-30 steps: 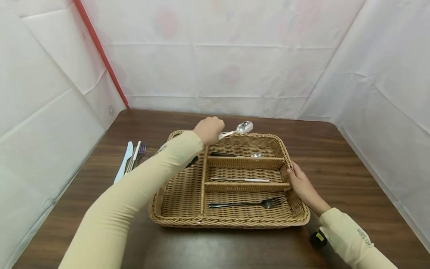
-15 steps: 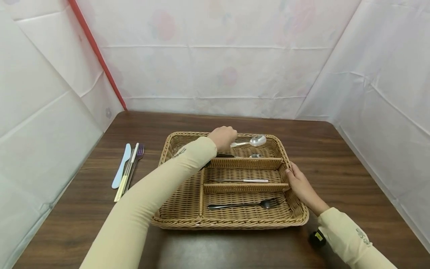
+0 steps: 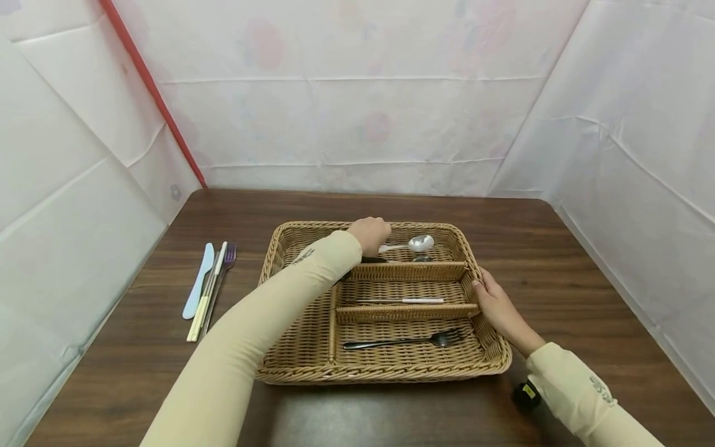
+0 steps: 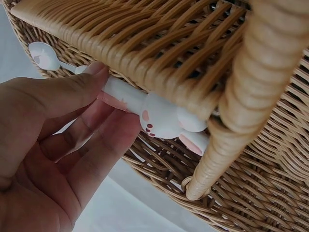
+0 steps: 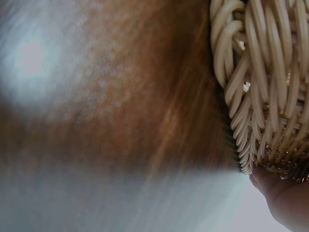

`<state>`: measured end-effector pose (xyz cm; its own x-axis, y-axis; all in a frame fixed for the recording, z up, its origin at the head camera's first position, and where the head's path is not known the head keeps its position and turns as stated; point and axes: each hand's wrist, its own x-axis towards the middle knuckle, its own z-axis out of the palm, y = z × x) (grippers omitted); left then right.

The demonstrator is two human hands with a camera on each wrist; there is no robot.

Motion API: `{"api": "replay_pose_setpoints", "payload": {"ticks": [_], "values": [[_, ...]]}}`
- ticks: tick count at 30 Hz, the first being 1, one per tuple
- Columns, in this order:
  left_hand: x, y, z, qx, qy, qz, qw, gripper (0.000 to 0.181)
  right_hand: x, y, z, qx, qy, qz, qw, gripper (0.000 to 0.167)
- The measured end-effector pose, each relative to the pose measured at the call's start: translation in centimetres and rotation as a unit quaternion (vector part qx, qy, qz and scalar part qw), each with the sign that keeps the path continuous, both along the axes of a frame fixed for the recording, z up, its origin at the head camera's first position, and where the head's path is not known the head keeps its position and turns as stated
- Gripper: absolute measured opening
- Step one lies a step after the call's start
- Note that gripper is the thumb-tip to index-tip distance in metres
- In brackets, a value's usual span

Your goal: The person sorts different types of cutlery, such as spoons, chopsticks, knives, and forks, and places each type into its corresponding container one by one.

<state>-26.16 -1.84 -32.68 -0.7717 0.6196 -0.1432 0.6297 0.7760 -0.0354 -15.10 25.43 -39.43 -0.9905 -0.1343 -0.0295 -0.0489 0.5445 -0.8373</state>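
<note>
My left hand (image 3: pixel 371 236) is in the top compartment of the wicker basket (image 3: pixel 391 374). Between thumb and fingers it pinches the white handle of a spoon (image 3: pixel 421 243); in the left wrist view the handle (image 4: pixel 159 117) ends in a pink-eared animal figure close to a divider. A dark-handled spoon (image 3: pixel 422 258) lies beside it, partly hidden by the hand. My right hand (image 3: pixel 501 310) grips the basket's right rim, thumb on the rim; the right wrist view shows part of that hand (image 5: pixel 285 200) against the weave.
A chopstick-like utensil with a white end (image 3: pixel 422 301) lies in the middle compartment and a dark fork (image 3: pixel 444 338) in the front one. Left of the basket on the table (image 3: pixel 112 366) are a light blue knife (image 3: pixel 198 282), chopsticks (image 3: pixel 208 298) and a purple fork (image 3: pixel 229 256).
My left hand has moved right and down with the spoon, from above the back rim into the top compartment. My right hand keeps its grip on the rim.
</note>
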Motion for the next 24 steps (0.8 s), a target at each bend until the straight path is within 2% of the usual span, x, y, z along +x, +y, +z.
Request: {"api": "replay_pose_setpoints", "payload": {"ticks": [6,11,19,24], "values": [[-0.5,0.4,-0.2,-0.010,-0.005,0.008,0.9999,0.013,0.1,0.0,0.1,0.001,-0.001,0.000,1.0000,0.050],[-0.7,0.8,-0.4,-0.036,-0.024,0.021,0.9989,0.020,0.1,-0.3,0.2,-0.010,-0.014,0.000,0.9998,0.052],[-1.1,1.1,-0.6,-0.073,-0.055,0.046,0.9947,0.027,0.2,-0.6,0.1,-0.021,-0.012,0.004,0.9997,0.052],[-0.9,1.1,-0.7,-0.074,-0.059,0.055,0.9940,0.028,0.3,-0.7,-0.1,-0.024,-0.014,0.003,0.9996,0.052]]}}
